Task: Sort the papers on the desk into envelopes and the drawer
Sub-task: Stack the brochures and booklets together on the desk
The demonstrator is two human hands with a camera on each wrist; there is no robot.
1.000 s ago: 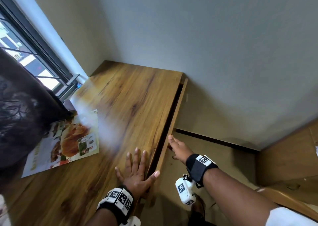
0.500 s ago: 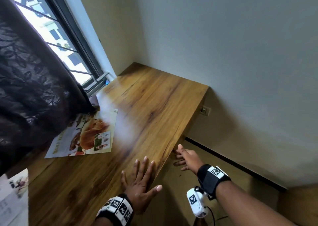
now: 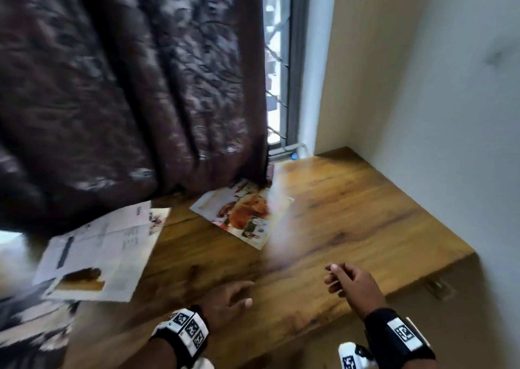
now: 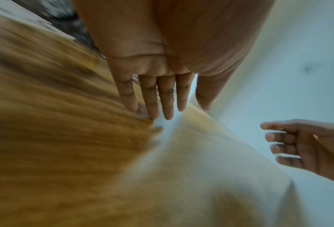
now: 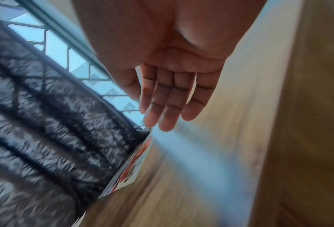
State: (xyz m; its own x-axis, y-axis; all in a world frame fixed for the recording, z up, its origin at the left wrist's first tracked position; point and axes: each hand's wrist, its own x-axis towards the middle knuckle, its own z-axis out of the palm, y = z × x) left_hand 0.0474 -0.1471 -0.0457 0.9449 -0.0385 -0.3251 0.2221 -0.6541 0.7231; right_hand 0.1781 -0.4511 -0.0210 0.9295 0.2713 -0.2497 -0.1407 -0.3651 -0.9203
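Lifting off desk (image 3: 323,228), both hands, flyer (image 3: 244,216) nearer now

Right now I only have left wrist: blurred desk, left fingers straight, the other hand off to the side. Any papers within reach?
Observer: Yes. Head view shows a colourful flyer flat on the desk, beyond both hands, its far corner under the curtain hem.
Operator: Only that one?
Observer: No. White printed sheets lie further left, beyond the left hand. Neither hand touches them.
Operator: Is the right hand carrying anything?
Observer: Nothing. Right wrist view shows the right hand with an empty palm and relaxed fingers.
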